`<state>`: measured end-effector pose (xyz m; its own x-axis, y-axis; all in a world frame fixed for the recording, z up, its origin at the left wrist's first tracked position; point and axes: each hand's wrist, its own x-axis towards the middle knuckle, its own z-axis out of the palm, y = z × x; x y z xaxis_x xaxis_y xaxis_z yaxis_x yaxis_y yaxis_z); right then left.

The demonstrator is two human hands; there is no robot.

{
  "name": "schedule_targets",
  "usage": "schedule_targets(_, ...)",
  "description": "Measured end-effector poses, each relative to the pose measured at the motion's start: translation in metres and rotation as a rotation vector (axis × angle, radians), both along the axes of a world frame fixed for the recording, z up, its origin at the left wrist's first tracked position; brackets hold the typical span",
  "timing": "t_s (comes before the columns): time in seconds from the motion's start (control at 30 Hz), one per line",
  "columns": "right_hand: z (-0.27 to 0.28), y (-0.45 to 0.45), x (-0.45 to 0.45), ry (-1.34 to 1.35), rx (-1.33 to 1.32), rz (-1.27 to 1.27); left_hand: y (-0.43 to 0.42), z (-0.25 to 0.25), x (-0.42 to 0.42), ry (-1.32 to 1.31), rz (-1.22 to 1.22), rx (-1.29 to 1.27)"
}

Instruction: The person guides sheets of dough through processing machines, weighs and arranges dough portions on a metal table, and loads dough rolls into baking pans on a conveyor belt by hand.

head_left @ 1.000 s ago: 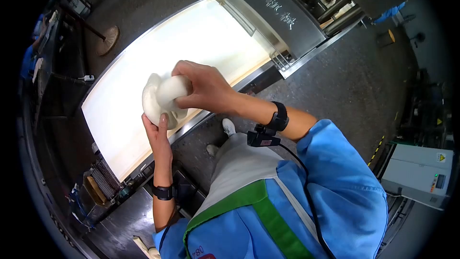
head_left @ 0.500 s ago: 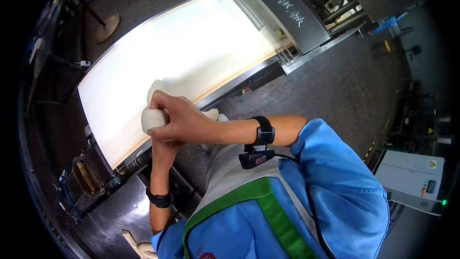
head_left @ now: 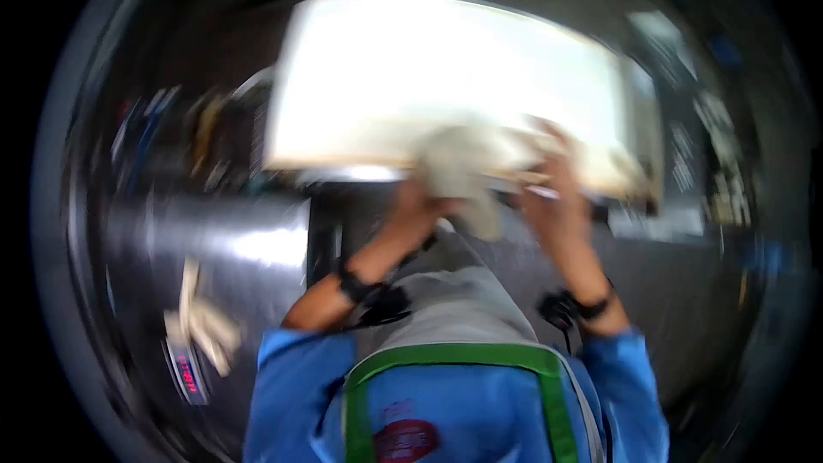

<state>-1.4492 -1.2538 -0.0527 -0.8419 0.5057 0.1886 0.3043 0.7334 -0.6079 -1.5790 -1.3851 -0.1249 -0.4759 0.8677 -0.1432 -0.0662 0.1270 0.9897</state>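
Motion blur smears the whole view. A pale, soft lump of dough (head_left: 454, 159) hangs at the near edge of the brightly lit white belt (head_left: 369, 69), with part of it drooping downward. My left hand (head_left: 416, 206) is closed around the left side of this dough. On the other side is my right hand (head_left: 553, 193), its curved fingers close to a pale bit that seems to belong to the dough. Whether those fingers grip it is lost in the blur.
Pale dough strips (head_left: 206, 321) lie on or beside a small scale with red digits (head_left: 187, 373), on the metal table (head_left: 231, 231) at left. Blurred machinery (head_left: 686, 154) stands at the belt's right end.
My view has swung round, so the belt now lies straight across ahead. My hands, formerly together on a rounded dough lump, have moved apart, and the dough now hangs longer and looser.
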Motion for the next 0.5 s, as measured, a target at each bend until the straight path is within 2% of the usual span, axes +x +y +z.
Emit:
schedule_targets(0.03,0.006,0.004,-0.001,0.056,0.017,-0.053,-0.007,-0.006,0.003,-0.146,0.046,0.221)
schedule_targets(0.07,-0.006,0.019,0.004,0.067,-0.12,0.005,-0.009,-0.014,0.004,-0.065,0.129,0.21)
schedule_targets(0.1,-0.02,0.033,0.011,0.01,-0.2,0.103,-0.015,-0.018,0.006,-0.152,0.181,0.254)
schedule_targets(0.17,-0.044,0.054,0.02,-0.264,-0.355,0.232,-0.033,-0.002,0.013,-0.154,0.332,0.402)
schedule_targets(0.2,-0.054,0.064,0.026,-0.347,-0.465,0.301,-0.047,0.005,0.018,-0.127,0.434,0.397)
schedule_targets(0.23,-0.064,0.07,0.024,-0.386,-0.51,0.257,-0.056,0.009,0.021,-0.127,0.442,0.349)
schedule_targets(0.27,-0.079,0.082,0.032,-0.4,-0.457,0.207,-0.064,0.013,0.031,-0.122,0.434,0.306)
schedule_targets(0.33,-0.132,0.151,0.056,-0.462,0.173,0.273,-0.08,0.007,0.049,-0.073,0.584,0.311)
schedule_targets(0.4,-0.189,0.227,0.07,-0.495,0.34,0.129,-0.095,0.003,0.056,-0.018,0.737,0.313)
schedule_targets(0.47,-0.2,0.257,0.084,-0.691,0.462,0.002,-0.132,0.022,0.07,0.042,0.848,0.045)
schedule_targets(0.5,-0.201,0.258,0.085,-0.792,0.459,-0.152,-0.147,0.021,0.078,0.051,0.887,0.037)
